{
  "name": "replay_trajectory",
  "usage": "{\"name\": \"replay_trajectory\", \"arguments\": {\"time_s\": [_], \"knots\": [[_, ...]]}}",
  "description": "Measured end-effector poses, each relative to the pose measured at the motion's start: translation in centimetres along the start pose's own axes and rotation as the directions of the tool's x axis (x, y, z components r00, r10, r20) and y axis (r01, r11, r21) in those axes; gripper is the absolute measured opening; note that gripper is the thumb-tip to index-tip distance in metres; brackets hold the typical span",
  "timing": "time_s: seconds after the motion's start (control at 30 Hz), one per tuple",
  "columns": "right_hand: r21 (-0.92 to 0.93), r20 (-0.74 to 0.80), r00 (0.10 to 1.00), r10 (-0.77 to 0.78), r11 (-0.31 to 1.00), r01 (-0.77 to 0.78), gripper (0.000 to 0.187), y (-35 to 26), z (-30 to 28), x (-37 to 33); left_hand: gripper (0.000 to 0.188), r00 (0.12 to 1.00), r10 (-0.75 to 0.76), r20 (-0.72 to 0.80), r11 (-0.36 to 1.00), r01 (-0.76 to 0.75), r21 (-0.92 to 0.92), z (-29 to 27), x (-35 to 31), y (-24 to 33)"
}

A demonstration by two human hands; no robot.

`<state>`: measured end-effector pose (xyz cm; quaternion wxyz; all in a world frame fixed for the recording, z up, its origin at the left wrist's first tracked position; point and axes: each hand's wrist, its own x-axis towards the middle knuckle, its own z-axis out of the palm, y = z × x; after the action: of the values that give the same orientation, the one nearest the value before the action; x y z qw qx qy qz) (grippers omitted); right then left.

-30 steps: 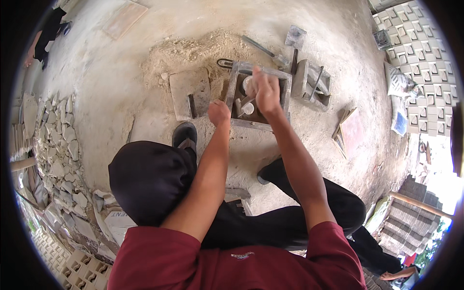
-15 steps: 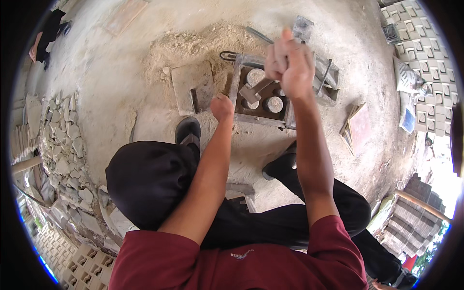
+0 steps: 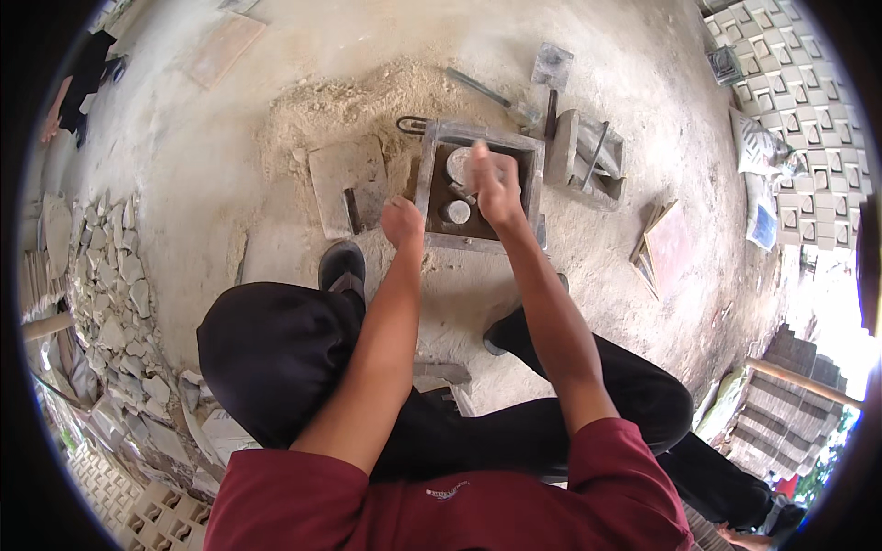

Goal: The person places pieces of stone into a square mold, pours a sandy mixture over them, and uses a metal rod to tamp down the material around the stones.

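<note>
A square wooden box point(image 3: 473, 242) frames several round pale pieces, among them a larger disc point(image 3: 457, 165) and a smaller disc point(image 3: 457, 212); dark material lies around them. Over the box, my right hand point(image 3: 498, 190) is closed on a hammer point(image 3: 461, 193), thumb upward. Most of the hammer is hidden beneath the hand, and so are the pieces on that side. My left hand point(image 3: 401, 223) is closed against the near left corner of the box, its fingers mostly out of sight.
Left of the box lies a square slab point(image 3: 342, 188) with a dark bar point(image 3: 352, 210) on it; sandy powder point(image 3: 354, 96) spreads behind. A wooden tray point(image 3: 588, 188) with tools stands to the right, near a flat trowel point(image 3: 552, 66). Broken pieces point(image 3: 119, 285) are heaped far left.
My right hand has swung down and left with the hammer, from the box's far right side to above its middle. My left hand remains at the box's left edge. The view has shifted slightly.
</note>
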<state>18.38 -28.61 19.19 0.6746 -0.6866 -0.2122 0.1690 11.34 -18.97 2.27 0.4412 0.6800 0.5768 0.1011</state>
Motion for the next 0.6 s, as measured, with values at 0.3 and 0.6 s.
{"name": "replay_trajectory", "arguments": {"time_s": [0.3, 0.6], "knots": [[0.018, 0.341, 0.936, -0.085, 0.996, 0.084, 0.047, 0.6, -2.4, 3.0, 0.043, 0.999, 0.032, 0.034, 0.998, -0.030, -0.059, 0.2, 0.0, 0.3], [-0.105, 0.483, 0.866, -0.130, 0.973, 0.204, 0.037, -0.1, -5.6, 1.9, 0.043, 1.000, -0.009, 0.026, 1.000, 0.009, 0.020, 1.1, -0.4, 0.1]]}}
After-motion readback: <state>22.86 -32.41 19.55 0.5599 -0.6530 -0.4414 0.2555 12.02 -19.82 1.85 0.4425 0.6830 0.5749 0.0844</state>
